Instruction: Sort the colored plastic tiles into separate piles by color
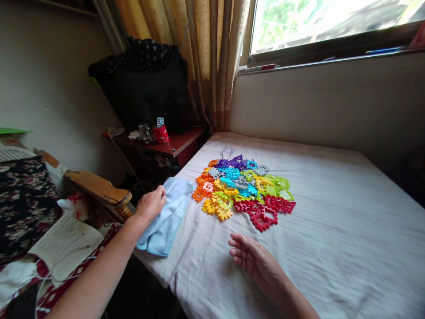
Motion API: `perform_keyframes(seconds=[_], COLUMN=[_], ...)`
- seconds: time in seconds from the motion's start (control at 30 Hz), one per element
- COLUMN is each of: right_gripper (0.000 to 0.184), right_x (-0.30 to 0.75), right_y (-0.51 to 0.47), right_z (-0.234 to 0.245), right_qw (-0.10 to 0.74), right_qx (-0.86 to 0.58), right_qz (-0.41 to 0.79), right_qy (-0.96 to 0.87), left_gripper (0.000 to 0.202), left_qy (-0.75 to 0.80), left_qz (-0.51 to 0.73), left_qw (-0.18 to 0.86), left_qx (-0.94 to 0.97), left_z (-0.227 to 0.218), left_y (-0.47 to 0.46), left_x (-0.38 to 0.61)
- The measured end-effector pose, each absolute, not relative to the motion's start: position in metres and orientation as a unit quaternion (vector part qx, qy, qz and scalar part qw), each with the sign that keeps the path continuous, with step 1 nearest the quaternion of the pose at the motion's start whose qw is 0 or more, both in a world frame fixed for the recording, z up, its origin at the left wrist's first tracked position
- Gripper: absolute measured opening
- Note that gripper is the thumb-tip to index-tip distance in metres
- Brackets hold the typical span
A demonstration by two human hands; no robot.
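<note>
My left hand (151, 205) is closed on the edge of a light blue cloth (171, 217), which lies partly on the bed's left edge. To the right of the cloth, a pile of plastic interlocking building pieces (244, 181) is spread over the pale bedsheet, in purple, blue, grey, orange, yellow, green and dark red. Nearest to me are the dark red pieces (264, 212). My right hand (254, 259) hovers just in front of them, holding nothing, its fingers slightly curled and apart from the thumb.
The bed (345, 221) stands against the wall below the window. Behind its left corner is a reddish wooden table (186, 141) with a red cup (161, 134), a glass jar (145, 133) and a covered black screen (146, 88). A wooden armrest (98, 188) and papers (68, 246) are at left.
</note>
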State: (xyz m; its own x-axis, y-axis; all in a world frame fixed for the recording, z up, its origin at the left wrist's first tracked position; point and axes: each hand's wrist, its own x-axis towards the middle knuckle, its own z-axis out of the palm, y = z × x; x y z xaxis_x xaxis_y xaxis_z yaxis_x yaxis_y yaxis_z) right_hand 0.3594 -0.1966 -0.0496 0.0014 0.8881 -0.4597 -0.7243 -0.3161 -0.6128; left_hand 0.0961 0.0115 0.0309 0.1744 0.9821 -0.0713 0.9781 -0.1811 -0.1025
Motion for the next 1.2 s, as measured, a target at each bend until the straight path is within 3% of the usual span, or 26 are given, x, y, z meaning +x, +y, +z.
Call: perform_keyframes(seconds=[0.13,0.27,0.37,0.57,0.67,0.77,0.87,1.03,1.2], right_gripper=[0.045,0.045,0.042,0.049,0.055,0.057,0.059,0.058,0.057], right_x=[0.36,0.36,0.359,0.373,0.395,0.421,0.44,0.445,0.443], right_y=[-0.196,-0.197,-0.197,-0.195,-0.194,-0.198,-0.203,-0.206,-0.209], right_z=[-0.049,-0.049,-0.049,-0.037,-0.032,-0.033,-0.039,-0.05,-0.053], right_qw=[0.575,0.573,0.569,0.565,0.591,0.616,0.625,0.631,0.626], right_qx=[-0.409,-0.411,-0.417,-0.463,-0.51,-0.564,-0.59,-0.593,-0.596], right_qz=[0.702,0.704,0.703,0.667,0.601,0.518,0.479,0.472,0.478], right_qy=[-0.092,-0.091,-0.096,-0.146,-0.172,-0.187,-0.177,-0.167,-0.157], left_gripper=[0.033,0.041,0.031,0.031,0.033,0.04,0.042,0.034,0.03], left_qy=[-0.651,-0.604,-0.498,-0.35,-0.369,-0.513,-0.609,-0.588,-0.52], left_qz=[0.094,0.007,-0.067,-0.173,-0.157,-0.107,-0.008,0.012,-0.009], left_qw=[0.055,0.102,0.028,-0.057,-0.032,0.055,0.07,0.014,-0.125], left_qx=[-0.752,-0.79,-0.864,-0.919,-0.916,-0.85,-0.79,-0.809,-0.845], left_z=[0.03,0.011,-0.009,-0.029,-0.02,-0.006,0.004,-0.002,-0.005], left_y=[0.008,-0.009,-0.034,-0.065,-0.048,-0.021,-0.003,0.002,-0.007], left_x=[0.091,0.097,0.119,0.187,0.201,0.187,0.161,0.143,0.144])
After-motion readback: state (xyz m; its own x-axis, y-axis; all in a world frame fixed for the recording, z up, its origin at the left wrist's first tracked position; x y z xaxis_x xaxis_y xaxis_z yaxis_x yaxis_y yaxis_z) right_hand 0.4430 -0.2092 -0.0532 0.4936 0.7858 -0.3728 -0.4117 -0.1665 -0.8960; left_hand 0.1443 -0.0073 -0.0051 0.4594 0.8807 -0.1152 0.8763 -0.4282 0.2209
